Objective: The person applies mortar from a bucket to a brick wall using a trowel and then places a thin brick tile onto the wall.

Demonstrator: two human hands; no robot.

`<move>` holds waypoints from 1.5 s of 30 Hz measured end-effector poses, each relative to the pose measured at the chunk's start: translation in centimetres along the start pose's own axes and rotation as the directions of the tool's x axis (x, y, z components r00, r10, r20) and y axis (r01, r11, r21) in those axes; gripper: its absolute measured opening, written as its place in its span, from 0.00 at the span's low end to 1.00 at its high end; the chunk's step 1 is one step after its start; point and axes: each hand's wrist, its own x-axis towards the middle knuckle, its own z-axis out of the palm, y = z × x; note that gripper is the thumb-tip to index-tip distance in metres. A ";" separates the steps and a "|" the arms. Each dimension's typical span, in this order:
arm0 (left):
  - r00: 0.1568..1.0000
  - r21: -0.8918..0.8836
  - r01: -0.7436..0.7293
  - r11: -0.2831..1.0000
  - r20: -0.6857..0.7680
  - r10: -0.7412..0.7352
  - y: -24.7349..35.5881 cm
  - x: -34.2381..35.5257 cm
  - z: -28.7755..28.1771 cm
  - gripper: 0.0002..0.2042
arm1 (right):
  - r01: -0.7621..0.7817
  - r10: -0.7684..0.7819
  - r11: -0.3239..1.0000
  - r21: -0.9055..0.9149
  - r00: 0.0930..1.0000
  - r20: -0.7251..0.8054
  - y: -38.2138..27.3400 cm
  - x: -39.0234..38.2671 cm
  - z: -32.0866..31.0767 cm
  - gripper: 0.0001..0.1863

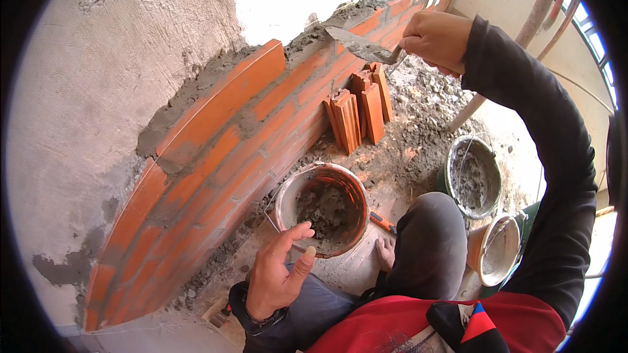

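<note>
My right hand (437,40) is closed around the handle of a trowel (358,44). Grey mortar clings to the trowel's blade, which is at the top of a low brick wall (261,134), beside a bed of wet mortar (311,40). One orange brick (229,98) stands on the top course, to the left of the blade. Lower down, my left hand (278,278) holds nothing, its fingers apart. It is nearest to a round bucket (358,199) with mortar (320,212) in it, at the near rim.
Several loose orange bricks (373,114) stand on the rubble-strewn floor by the wall. A dark green bucket (451,163) and an orange bucket (476,245) are at the right. An orange-and-black tool (381,221) lies next to my foot (386,253). Poles (543,6) lean at the far right.
</note>
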 end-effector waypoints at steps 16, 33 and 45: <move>1.000 0.030 0.002 1.000 -0.001 -0.002 0.1 0.3 0.5 0.25 | -0.153 0.160 0.982 0.114 0.986 -0.052 -2.4 -1.2 0.8 0.18; 0.964 0.135 0.263 0.955 -0.066 -0.256 0.1 0.4 0.7 0.23 | 0.212 0.285 -0.357 0.910 0.952 -0.110 0.4 5.0 29.6 0.19; 0.893 0.186 0.445 0.876 -0.160 -0.420 -0.8 0.9 1.2 0.24 | 0.302 0.148 -0.179 0.936 0.949 -0.278 -0.3 6.2 28.9 0.20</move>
